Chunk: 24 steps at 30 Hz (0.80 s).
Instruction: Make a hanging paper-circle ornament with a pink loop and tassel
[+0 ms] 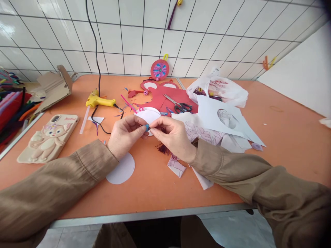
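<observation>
white tiled wall (124, 34) backs an orange table (150, 193) strewn with cut paper and craft scraps. subject item: a small blue piece (147, 127), held above the table between two hands near the middle of the view.

left hand (126, 134): thumb and index finger grasp the blue piece from its nine o'clock side. right hand (176, 137): thumb and index finger pinched together at three o'clock, apparently on a dark cord (150, 128); the fingers hide most of it.

handling, as judged: the blue piece is very light and easily dropped; whether it is stiff or soft cannot be told. best hold is by its edges, using fingertips only. the dark tassel (162, 148), at five o'clock, should be limp and prone to tangle; take it by the bound end.

orientation: the blue piece is too small and covered for a long axis to be read. the tassel's loose ends appear to point towards seven o'clock; its upper end is hidden behind the right hand.

surroundings: yellow glue gun (100, 100) at ten o'clock, scissors (182, 107) at two, white paper disc (121, 170) at seven.
</observation>
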Available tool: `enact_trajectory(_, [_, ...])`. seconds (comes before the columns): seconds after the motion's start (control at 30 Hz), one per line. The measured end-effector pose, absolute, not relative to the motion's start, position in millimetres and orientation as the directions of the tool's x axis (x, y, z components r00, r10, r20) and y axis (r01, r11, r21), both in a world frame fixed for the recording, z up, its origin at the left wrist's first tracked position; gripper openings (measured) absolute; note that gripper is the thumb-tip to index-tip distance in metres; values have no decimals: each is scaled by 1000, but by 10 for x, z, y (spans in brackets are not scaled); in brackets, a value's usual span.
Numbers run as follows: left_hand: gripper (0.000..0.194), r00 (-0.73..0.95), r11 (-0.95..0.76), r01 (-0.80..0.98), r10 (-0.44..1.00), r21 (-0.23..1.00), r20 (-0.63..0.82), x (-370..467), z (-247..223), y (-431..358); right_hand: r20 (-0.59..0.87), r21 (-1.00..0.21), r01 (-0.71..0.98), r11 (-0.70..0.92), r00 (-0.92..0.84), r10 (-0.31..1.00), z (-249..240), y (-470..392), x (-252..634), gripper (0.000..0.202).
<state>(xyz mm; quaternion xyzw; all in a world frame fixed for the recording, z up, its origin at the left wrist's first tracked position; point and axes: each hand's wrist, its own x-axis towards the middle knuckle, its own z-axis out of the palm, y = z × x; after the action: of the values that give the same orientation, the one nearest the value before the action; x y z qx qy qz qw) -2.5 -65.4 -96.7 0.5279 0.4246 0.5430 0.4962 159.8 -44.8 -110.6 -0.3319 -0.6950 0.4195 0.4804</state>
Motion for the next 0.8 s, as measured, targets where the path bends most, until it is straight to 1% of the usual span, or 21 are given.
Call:
enact_trajectory(0.17, [19, 82, -126, -89, 988, 988, 133, -35, -961, -660, 411, -898, 30, 439, -301, 861, -1094, -444, 1599, 6])
enact_trajectory(0.27, [18, 89, -67, -80, 993, 995, 74, -41, -962, -666, 397, -905, 31, 424, -298, 868, -1097, -440, 1599, 6])
enact_trajectory(0.43, [13, 156, 21, -152, 988, 988, 3, -78, -996, -644, 421, -894, 27, 448, -299, 857, -1115, -426, 1600, 6])
enact_trajectory(0.5, [16, 189, 35, -154, 982, 988, -5, -96, -1018, -631, 455, -873, 36, 487, -299, 839, -1120, -419, 1599, 5])
enact_trajectory(0.6, [23, 227, 31, -108, 974, 994, -6, -109, -1043, -621, 491, -848, 48, 528, -304, 816, -1125, -411, 1598, 6])
enact_trajectory(0.8, [32, 225, 7, -53, 974, 999, 5, -91, -1039, -627, 470, -850, 76, 521, -336, 816, -1118, -416, 1597, 8])
